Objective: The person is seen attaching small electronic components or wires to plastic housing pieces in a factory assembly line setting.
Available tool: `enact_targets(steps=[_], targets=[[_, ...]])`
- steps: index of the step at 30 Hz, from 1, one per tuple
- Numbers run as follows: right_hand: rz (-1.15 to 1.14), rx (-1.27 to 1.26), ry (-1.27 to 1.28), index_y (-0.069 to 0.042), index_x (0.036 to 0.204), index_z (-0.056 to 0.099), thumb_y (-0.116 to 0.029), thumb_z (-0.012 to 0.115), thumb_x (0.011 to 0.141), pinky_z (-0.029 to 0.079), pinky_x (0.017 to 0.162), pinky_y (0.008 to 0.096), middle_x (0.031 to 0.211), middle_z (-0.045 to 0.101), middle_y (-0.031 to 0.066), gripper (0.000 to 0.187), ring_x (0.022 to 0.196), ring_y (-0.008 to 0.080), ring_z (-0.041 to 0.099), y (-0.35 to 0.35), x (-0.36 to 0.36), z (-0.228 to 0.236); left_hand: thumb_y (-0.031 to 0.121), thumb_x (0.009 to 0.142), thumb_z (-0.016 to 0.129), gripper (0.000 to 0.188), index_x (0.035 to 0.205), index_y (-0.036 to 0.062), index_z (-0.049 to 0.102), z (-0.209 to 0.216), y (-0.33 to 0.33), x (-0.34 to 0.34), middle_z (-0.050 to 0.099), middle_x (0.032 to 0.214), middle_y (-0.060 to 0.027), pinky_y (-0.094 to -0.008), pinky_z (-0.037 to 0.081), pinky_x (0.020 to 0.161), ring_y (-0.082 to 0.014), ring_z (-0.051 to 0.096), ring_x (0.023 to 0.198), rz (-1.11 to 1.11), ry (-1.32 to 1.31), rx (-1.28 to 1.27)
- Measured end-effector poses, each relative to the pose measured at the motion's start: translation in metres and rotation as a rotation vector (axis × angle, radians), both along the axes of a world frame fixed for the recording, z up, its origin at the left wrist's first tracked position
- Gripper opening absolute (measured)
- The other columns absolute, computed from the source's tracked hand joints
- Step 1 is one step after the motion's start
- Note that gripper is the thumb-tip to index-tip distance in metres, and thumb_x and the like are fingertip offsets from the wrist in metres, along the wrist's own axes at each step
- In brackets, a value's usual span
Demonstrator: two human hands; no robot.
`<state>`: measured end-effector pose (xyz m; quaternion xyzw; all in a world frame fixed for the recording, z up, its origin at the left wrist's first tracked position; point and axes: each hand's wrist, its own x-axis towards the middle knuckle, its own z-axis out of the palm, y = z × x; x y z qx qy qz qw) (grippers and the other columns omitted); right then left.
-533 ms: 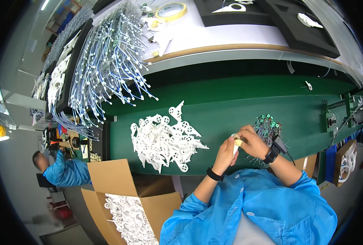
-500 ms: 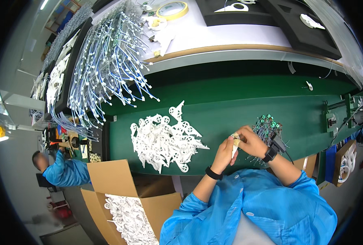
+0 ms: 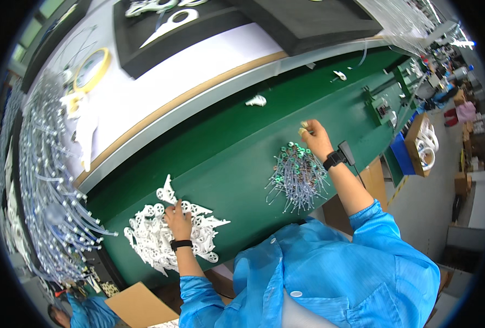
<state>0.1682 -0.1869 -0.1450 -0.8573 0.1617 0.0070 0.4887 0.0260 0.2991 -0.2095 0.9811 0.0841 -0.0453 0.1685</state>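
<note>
- Two bare hands work over a green tabletop (image 3: 237,183); both wrists wear black bands.
- Left hand (image 3: 179,223), lower left of the frame: fingers down on a pile of white plastic parts (image 3: 144,235); whether it grasps one cannot be told.
- Right hand (image 3: 318,139), right of centre: raised, fingers bent, pale yellow covers (image 3: 303,132) on the fingertips; any grip is too small to make out.
- Just below it in the frame, a heap of thin wired pieces (image 3: 298,183) with green ends.
- Upper centre: a lone white piece (image 3: 256,100).
</note>
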Motion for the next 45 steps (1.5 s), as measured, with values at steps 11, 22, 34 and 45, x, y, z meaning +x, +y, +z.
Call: enact_targets(steps=[11, 22, 34, 45], targets=[[-0.1, 0.404, 0.505, 0.0, 0.098, 0.061, -0.015, 0.06, 0.089, 0.044, 0.052, 0.0233, 0.08, 0.064, 0.006, 0.018, 0.062, 0.0067, 0.055, -0.018, -0.045, -0.025, 0.008, 0.069, 0.078, 0.056, 0.12, 0.0097, 0.055, 0.014, -0.022, 0.007, 0.05, 0.117, -0.0163, -0.0453, 0.036, 0.095, -0.0363, 0.045, 0.109, 0.174, -0.105, -0.113], [0.179, 1.071, 0.452, -0.004, 0.101, 0.054, -0.005, 0.051, 0.094, 0.047, 0.061, 0.0212, 0.094, 0.064, 0.009, 0.007, 0.07, 0.0101, 0.057, -0.009, -0.076, 0.01, 0.035, 0.096, 0.047, 0.039, 0.119, 0.0041, 0.048, 0.099, -0.193, -0.027, 0.06, 0.103, -0.0151, -0.0387, 0.05, 0.073, -0.0243, 0.06, 0.085, 0.515, 0.211, -1.989], [0.581, 1.115, -0.099, -0.003, 0.103, 0.049, -0.01, 0.05, 0.097, 0.051, 0.076, 0.0303, 0.103, 0.062, 0.0113, 0.009, 0.086, 0.0148, 0.062, 0.001, -0.137, 0.132, 0.031, 0.101, 0.032, 0.034, 0.122, 0.0073, 0.044, 0.197, -0.309, -0.024, 0.057, 0.106, -0.0107, -0.0327, 0.046, 0.074, -0.0208, 0.056, 0.087, 0.378, 0.349, -2.164], [0.597, 1.166, -0.045, -0.001, 0.101, 0.049, -0.006, 0.049, 0.097, 0.053, 0.075, 0.0325, 0.097, 0.063, 0.0116, 0.006, 0.082, 0.0175, 0.063, 0.001, -0.143, 0.127, 0.032, 0.102, 0.03, 0.033, 0.118, 0.0073, 0.045, 0.198, -0.323, -0.032, 0.053, 0.105, -0.006, -0.0302, 0.043, 0.074, -0.0177, 0.053, 0.09, 0.256, 0.196, -2.029]])
